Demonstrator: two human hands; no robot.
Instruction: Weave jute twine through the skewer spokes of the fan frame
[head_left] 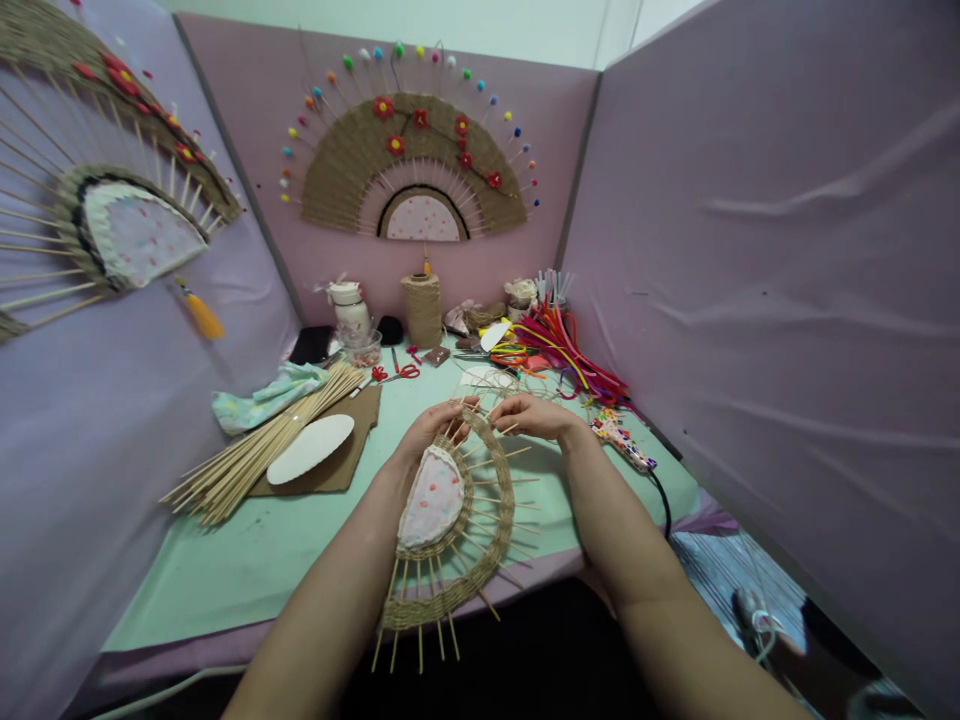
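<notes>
A half-made fan (461, 540) of thin wooden sticks, woven jute bands and a pink dotted fabric centre is held above the table's near edge. My left hand (433, 428) grips its upper left part, fingers wrapped over the rim. My right hand (534, 413) is closed in a pinch at the top of the fan, on the jute cord and stick ends there. A loose strand of jute cord (501, 383) runs off beyond the fingers.
A bundle of wooden sticks (262, 450), a white half-round card (310, 448) on brown cardboard, folded cloth (262, 397), red scissors (397, 373), a jute spool (422, 308), a white jar (350, 312), pipe cleaners (577, 358) and a glue gun (622, 445) lie on the green mat. Finished fans hang on the walls.
</notes>
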